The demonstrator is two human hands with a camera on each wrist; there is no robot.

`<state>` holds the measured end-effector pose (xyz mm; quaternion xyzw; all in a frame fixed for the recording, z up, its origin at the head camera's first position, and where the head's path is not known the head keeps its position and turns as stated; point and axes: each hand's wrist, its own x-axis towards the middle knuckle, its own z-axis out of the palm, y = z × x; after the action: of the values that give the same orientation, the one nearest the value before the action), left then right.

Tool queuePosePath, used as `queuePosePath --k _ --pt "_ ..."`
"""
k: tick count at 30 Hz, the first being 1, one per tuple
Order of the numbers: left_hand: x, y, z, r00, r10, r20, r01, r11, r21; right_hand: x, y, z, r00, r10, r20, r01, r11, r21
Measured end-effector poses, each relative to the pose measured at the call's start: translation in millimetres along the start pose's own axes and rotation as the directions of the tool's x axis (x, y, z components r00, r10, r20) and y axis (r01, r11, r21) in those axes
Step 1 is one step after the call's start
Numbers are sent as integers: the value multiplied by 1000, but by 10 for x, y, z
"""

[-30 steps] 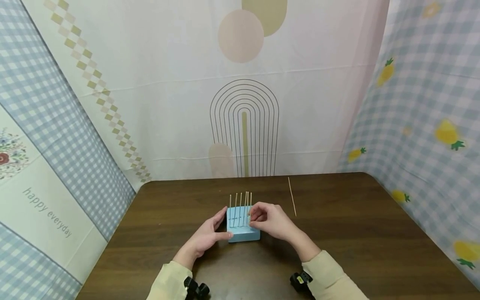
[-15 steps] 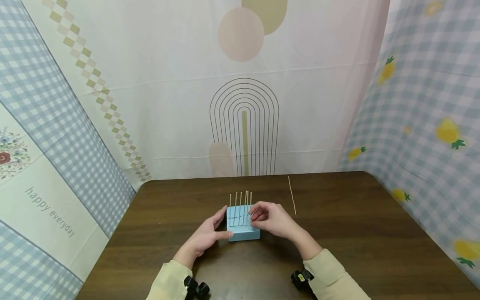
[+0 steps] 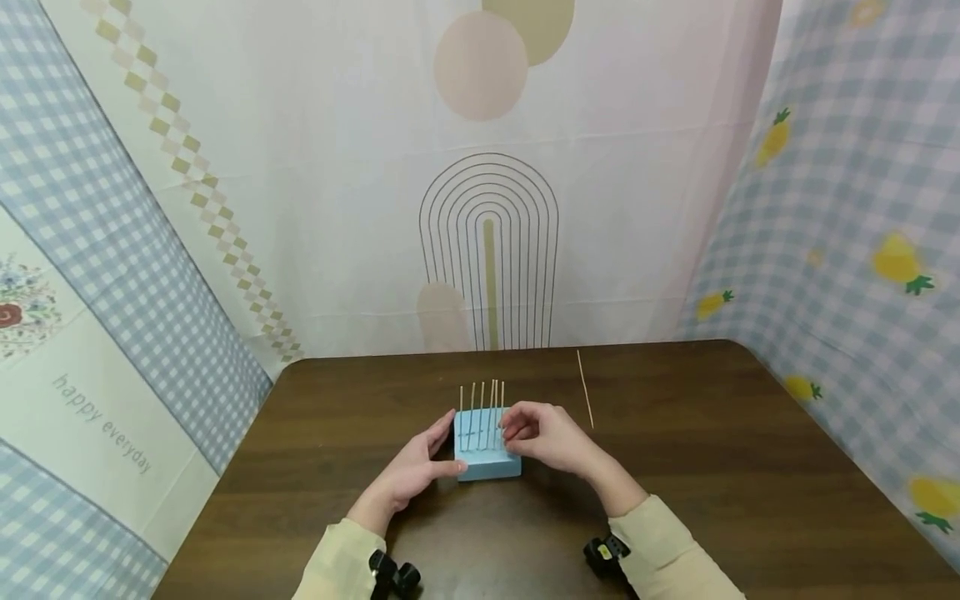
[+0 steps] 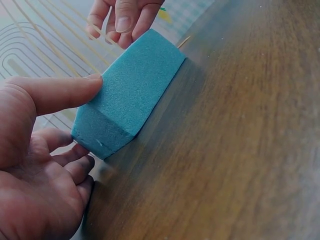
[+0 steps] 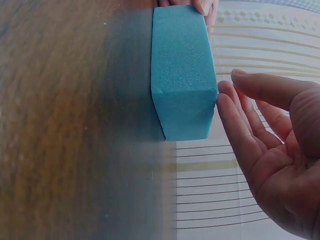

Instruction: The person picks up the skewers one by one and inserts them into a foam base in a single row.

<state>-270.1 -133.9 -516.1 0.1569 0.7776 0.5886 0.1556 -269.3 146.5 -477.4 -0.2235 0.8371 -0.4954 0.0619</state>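
A light blue foam block (image 3: 489,468) sits on the wooden table, several thin wooden sticks (image 3: 482,408) standing upright in its top. My left hand (image 3: 408,473) holds the block at its left side. In the left wrist view its thumb (image 4: 70,94) lies on the block's upper edge, and the other fingers are at the left end. My right hand (image 3: 551,437) is at the right edge of the block, beside the rightmost sticks. In the right wrist view its thumb (image 5: 270,89) and fingers are loosely bent, with no stick seen gripped between them.
One loose wooden stick (image 3: 585,390) lies on the dark table (image 3: 697,433) to the far right of the block, near the back edge. A patterned white cloth (image 3: 360,208) hangs behind the table, with checked cloths at both sides.
My right thumb has drawn slightly to the right, away from the sticks. The left hand and the block stay in place.
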Motion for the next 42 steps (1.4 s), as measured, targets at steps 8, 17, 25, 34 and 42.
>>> queuePosePath --k 8,17,25,34,42 --pt "15 8 -9 1000 -2 8 2 1000 3 30 14 -79 998 49 44 -51 998 47" --pt "3 -30 24 1000 19 -13 -19 1000 -2 12 75 -232 996 51 80 -58 994 94" --pt "-10 -38 23 1000 26 0 -26 1000 -13 -25 163 -588 989 83 -119 -72 993 96" --pt "-6 -38 18 999 28 38 -27 1000 -10 -149 593 -898 907 258 -334 -220 964 147" --pt "6 -36 15 1000 24 19 -24 1000 -1 -154 761 -979 883 335 -330 -303 942 147"
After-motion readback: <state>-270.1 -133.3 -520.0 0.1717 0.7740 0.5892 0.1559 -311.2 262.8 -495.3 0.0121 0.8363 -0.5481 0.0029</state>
